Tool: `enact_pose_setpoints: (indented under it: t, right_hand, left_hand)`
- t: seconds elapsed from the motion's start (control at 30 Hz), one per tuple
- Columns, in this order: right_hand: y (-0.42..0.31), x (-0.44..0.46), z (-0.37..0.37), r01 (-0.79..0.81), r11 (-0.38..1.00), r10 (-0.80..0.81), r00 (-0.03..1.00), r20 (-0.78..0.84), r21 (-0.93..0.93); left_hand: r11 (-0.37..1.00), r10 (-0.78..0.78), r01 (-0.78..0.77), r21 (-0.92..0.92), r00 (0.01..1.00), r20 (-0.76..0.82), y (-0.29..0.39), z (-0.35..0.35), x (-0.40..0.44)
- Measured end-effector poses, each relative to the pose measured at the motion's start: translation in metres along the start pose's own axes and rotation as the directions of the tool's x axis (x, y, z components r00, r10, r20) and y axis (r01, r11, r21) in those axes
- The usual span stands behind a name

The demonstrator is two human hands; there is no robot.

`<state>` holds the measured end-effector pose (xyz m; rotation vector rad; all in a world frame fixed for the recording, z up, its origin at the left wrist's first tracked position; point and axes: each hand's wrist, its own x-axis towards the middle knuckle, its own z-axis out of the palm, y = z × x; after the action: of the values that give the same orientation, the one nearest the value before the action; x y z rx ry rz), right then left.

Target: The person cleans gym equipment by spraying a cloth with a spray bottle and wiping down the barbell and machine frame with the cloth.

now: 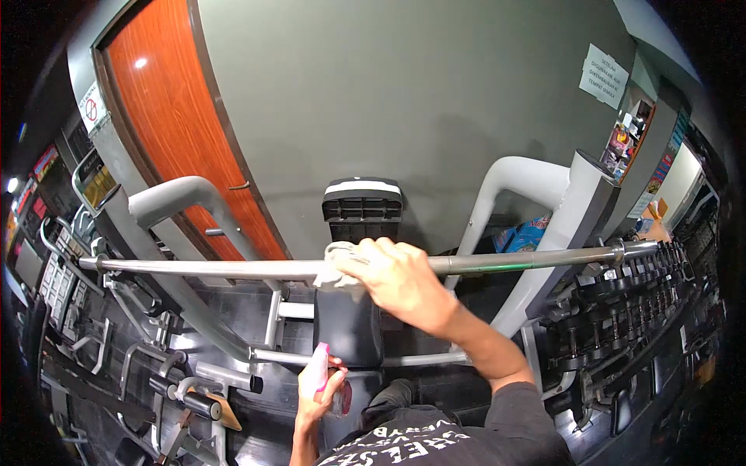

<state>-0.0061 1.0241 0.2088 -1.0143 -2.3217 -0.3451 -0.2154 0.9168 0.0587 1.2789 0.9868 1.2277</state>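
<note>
1. Two bare hands in view, both busy around one long, silver metal bar (194, 268) that runs across the whole rack, so I'll place everything off that.
2. Right hand (404, 281) is on top of the bar near its middle, fingers curled over and pretty much closed on a crumpled, off-white cloth (336, 266). The cloth is bunched against the metal and droops a bit below it.
3. Left hand (317, 392) is down below the bar, wrapped round a bottle with a bright pink top (322, 357), held roughly upright. Fingers are bent around it; can't tell exactly how tight.
4. Black padded bench (348, 330) sits under the bar, just below the cloth.
5. Thick light-grey tubular frame (186, 190) stands on both sides, with the bar spanning it.
6. Beyond the bar: reddish-brown wooden door (167, 116) on the left, plain grey wall (404, 93) in the middle.
7. Black dumbbells (602, 330) are racked below the bar's right end.
</note>
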Motion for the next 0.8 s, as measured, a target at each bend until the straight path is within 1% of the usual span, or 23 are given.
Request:
enact_pose_setpoints:
  t: [0.07,0.1,0.13,0.2,0.27,0.3,0.33,0.4,0.47,0.5,0.53,0.57,0.6,0.67,0.7,0.73,0.77,0.8]
  right_hand:
    - [0.012,-0.009,-0.012,-0.006,1.0,0.004,0.999,0.047,0.03]
    - [0.017,-0.014,-0.019,-0.022,0.999,0.02,0.998,0.059,0.04]
    - [0.022,-0.019,-0.03,-0.069,0.997,0.066,0.991,0.117,0.022]
    - [0.034,-0.031,-0.046,-0.148,0.989,0.143,0.977,0.158,0.023]
    - [0.045,-0.045,-0.067,-0.202,0.977,0.212,0.955,0.209,-0.068]
    - [0.053,-0.053,-0.074,-0.235,0.968,0.249,0.937,0.243,-0.083]
    - [0.058,-0.057,-0.079,-0.255,0.96,0.276,0.932,0.234,-0.114]
    - [0.069,-0.061,-0.089,-0.297,0.934,0.344,0.897,0.279,-0.197]
    - [0.074,-0.042,-0.103,-0.376,0.884,0.465,0.764,0.447,-0.278]
    - [0.075,-0.036,-0.105,-0.412,0.885,0.466,0.787,0.403,-0.219]
    - [0.071,-0.029,-0.106,-0.418,0.899,0.437,0.849,0.297,-0.13]
    - [0.07,-0.02,-0.098,-0.399,0.915,0.383,0.906,0.181,0.064]
    - [0.067,-0.01,-0.084,-0.345,0.904,0.343,0.938,0.054,0.252]
    - [0.052,0.01,-0.048,-0.343,0.854,0.398,0.915,-0.066,0.391]
    - [0.041,0.015,-0.027,-0.337,0.888,0.327,0.941,0.087,0.313]
    - [0.029,0.021,-0.011,-0.31,0.92,0.254,0.937,0.24,0.238]
    - [0.015,0.029,-0.004,-0.313,0.939,0.254,0.912,0.322,0.145]
    - [0.005,0.033,-0.001,-0.308,0.95,0.262,0.877,0.403,0.052]
  left_hand:
    - [0.995,0.023,-0.024,0.1,1.0,0.01,0.0,0.0,-0.002]
    - [0.995,0.022,-0.023,0.099,1.0,0.01,-0.001,0.0,-0.002]
    - [0.997,0.009,-0.009,0.074,1.0,0.003,-0.002,0.0,-0.002]
    - [0.999,-0.005,0.005,0.042,1.0,-0.004,-0.003,0.001,-0.002]
    - [0.999,-0.027,0.027,0.044,1.0,0.008,-0.002,0.003,-0.001]
    - [0.999,-0.031,0.03,0.04,0.999,0.011,-0.002,0.005,0.0]
    - [0.998,-0.014,0.013,0.057,0.999,0.031,-0.003,0.007,0.002]
    - [0.997,0.001,-0.005,0.073,0.999,0.052,-0.004,0.01,0.003]
    - [0.999,-0.003,-0.003,0.042,0.992,0.125,-0.004,0.01,0.006]
    - [0.999,0.002,-0.007,0.043,0.992,0.127,-0.001,0.012,0.008]
    - [0.991,0.059,-0.074,0.111,0.989,0.135,0.005,0.015,0.01]
    - [0.974,0.114,-0.139,0.178,0.983,0.145,0.008,0.017,0.011]
    - [0.974,0.116,-0.141,0.179,0.983,0.143,0.006,0.017,0.011]
    - [0.985,0.102,-0.115,0.126,0.989,0.104,0.002,0.018,0.01]
    - [0.985,0.099,-0.112,0.129,0.99,0.103,0.001,0.018,0.009]
    - [0.994,0.05,-0.06,0.094,0.992,0.114,0.0,0.018,0.009]
    - [0.998,-0.001,-0.006,0.059,0.992,0.124,0.001,0.018,0.008]
    - [0.998,-0.006,-0.002,0.062,0.993,0.119,0.003,0.018,0.005]
